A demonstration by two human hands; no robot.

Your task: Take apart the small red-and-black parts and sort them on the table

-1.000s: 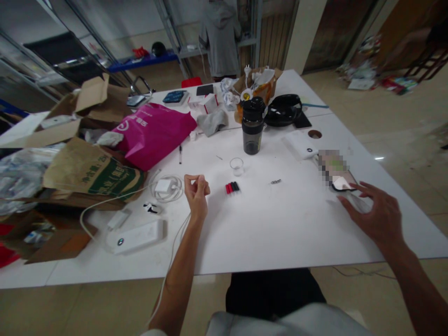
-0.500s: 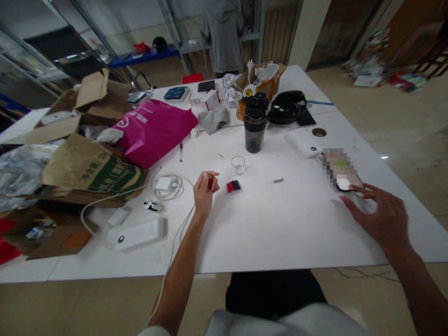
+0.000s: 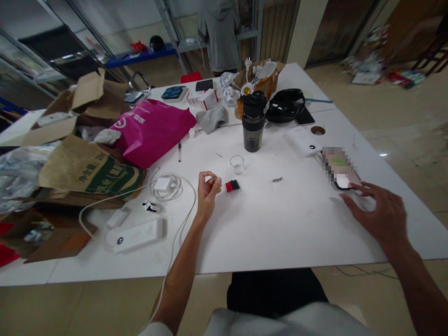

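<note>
My left hand (image 3: 208,196) is raised over the table with thumb and fingers pinched round a small red piece (image 3: 213,181), mostly hidden by the fingers. Just right of it, several small red and black cylinders (image 3: 232,186) lie side by side. A clear cup (image 3: 237,164) stands behind them, and small metal bits (image 3: 277,179) lie farther right. My right hand (image 3: 383,212) is at the table's right side, thumb and fingers apart, fingertips at the near end of a phone (image 3: 345,179) with a blurred screen. Something clear or whitish (image 3: 364,201) shows between thumb and fingers; I cannot tell what.
A dark bottle (image 3: 254,123) stands mid-table, with a white power bank (image 3: 303,141) and a tape roll (image 3: 318,131) to its right. On the left are a pink bag (image 3: 154,133), cardboard boxes (image 3: 91,93), cables (image 3: 178,184) and another power bank (image 3: 140,235). A person in grey (image 3: 220,37) stands behind.
My left hand has shifted slightly right and turned, its fingers now pinched upward round the red piece. My right hand stays by the phone. The view has tilted a little.
</note>
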